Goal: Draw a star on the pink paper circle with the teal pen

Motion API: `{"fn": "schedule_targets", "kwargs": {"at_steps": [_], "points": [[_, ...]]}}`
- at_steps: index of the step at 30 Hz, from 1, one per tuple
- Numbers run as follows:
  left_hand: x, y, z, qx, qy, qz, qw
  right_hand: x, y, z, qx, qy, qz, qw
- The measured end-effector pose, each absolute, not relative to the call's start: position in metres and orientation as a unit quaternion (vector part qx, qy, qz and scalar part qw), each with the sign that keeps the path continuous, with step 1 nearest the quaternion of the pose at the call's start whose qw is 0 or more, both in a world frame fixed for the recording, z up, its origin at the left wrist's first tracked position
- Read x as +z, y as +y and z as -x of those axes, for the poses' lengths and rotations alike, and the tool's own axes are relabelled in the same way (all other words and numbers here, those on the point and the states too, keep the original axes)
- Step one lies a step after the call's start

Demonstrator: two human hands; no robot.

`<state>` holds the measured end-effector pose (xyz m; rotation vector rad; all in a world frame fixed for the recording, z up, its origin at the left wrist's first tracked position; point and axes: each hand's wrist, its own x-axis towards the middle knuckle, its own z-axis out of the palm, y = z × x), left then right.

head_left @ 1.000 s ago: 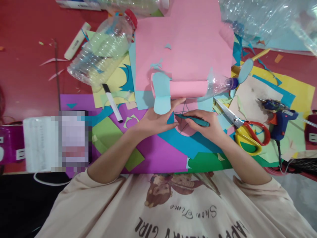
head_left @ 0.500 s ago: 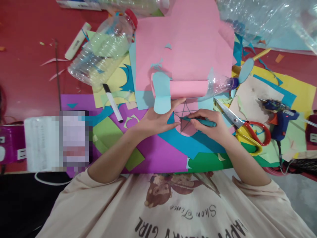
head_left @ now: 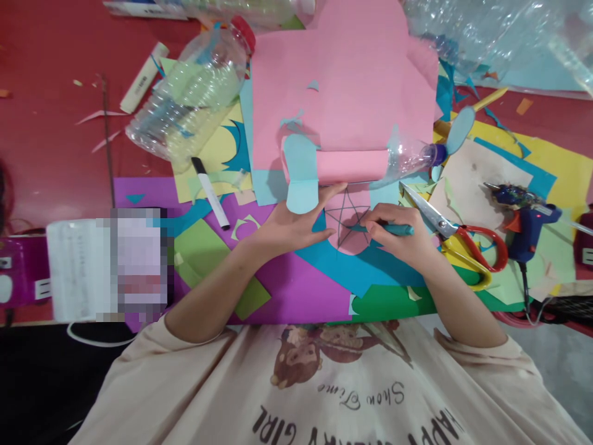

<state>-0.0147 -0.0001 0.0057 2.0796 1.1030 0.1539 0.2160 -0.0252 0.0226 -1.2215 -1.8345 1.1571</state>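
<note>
Leftmost, a white box-like object (head_left: 71, 272) is seen beside a pixelated item (head_left: 139, 266), both laid near the table's front edge. Farther back, a white tube (head_left: 144, 77) is placed next to a large clear bottle (head_left: 199, 93), which is lying on its side and is closed with a red cap. Just below that bottle, a black-and-white marker (head_left: 212, 194) is laid aslant over scraps, with an olive-green sheet (head_left: 197, 247) and a purple sheet (head_left: 296, 290) spread nearer the person.

Next, the left hand (head_left: 287, 225) is held palm down with thumb and forefinger spread apart, their tips brought to the left part of a small pink paper (head_left: 354, 241). Its knuckles are partly overlapped by a light blue flap (head_left: 302, 179) attached to a pink-wrapped bottle (head_left: 354, 165), which is laid across a large pink sheet (head_left: 343, 93). The small pink paper is placed between the two hands, over a blue sheet (head_left: 347, 275), and is marked with a dark-lined star. A teal pen (head_left: 401, 229) is pinched by the fingers of the right hand (head_left: 396, 241), its point directed at the star; whether paper is touched cannot be told.

To the right, red-and-yellow scissors (head_left: 445, 228) are laid near that hand, followed by a blue glue gun (head_left: 530, 228) set on papers.
</note>
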Motion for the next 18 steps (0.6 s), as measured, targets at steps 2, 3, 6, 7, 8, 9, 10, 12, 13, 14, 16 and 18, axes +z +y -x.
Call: {"fn": "schedule_targets", "kwargs": {"at_steps": [2, 3, 6, 7, 8, 9, 10, 12, 13, 14, 16, 18], "points": [[0.0052, 0.0003, 0.0149, 0.062, 0.429, -0.816, 0.382, 0.0229, -0.0248, -0.2169, 0.437, -0.7, 0.468, 0.316], [0.0047, 0.0005, 0.0152, 0.066, 0.425, -0.818, 0.382, 0.0231, -0.0246, -0.2175, 0.435, -0.701, 0.471, 0.313], [0.003, 0.001, 0.0161, 0.083, 0.407, -0.823, 0.387, 0.024, -0.0238, -0.2192, 0.43, -0.702, 0.481, 0.301], [0.0025, 0.0011, 0.0163, 0.086, 0.404, -0.823, 0.389, 0.0245, -0.0237, -0.2197, 0.429, -0.702, 0.483, 0.299], [0.002, 0.0011, 0.0165, 0.086, 0.403, -0.823, 0.39, 0.025, -0.0236, -0.22, 0.429, -0.702, 0.484, 0.298], [0.0017, 0.0012, 0.0166, 0.084, 0.404, -0.823, 0.391, 0.0256, -0.0236, -0.2203, 0.43, -0.702, 0.484, 0.297], [0.0014, 0.0012, 0.0166, 0.083, 0.406, -0.822, 0.39, 0.0262, -0.0237, -0.2204, 0.43, -0.702, 0.484, 0.297], [0.0011, 0.0013, 0.0165, 0.08, 0.412, -0.822, 0.385, 0.027, -0.0239, -0.2205, 0.432, -0.701, 0.484, 0.297], [0.0009, 0.0013, 0.0163, 0.079, 0.415, -0.822, 0.381, 0.0272, -0.0241, -0.2205, 0.433, -0.7, 0.484, 0.297], [0.0007, 0.0013, 0.0162, 0.079, 0.418, -0.822, 0.378, 0.0272, -0.0244, -0.2206, 0.433, -0.7, 0.484, 0.296], [0.0003, 0.0013, 0.0161, 0.082, 0.418, -0.824, 0.373, 0.0266, -0.0248, -0.2209, 0.434, -0.7, 0.485, 0.294], [0.0, 0.0011, 0.0162, 0.087, 0.416, -0.826, 0.371, 0.0256, -0.0252, -0.2215, 0.434, -0.698, 0.489, 0.292]]}}
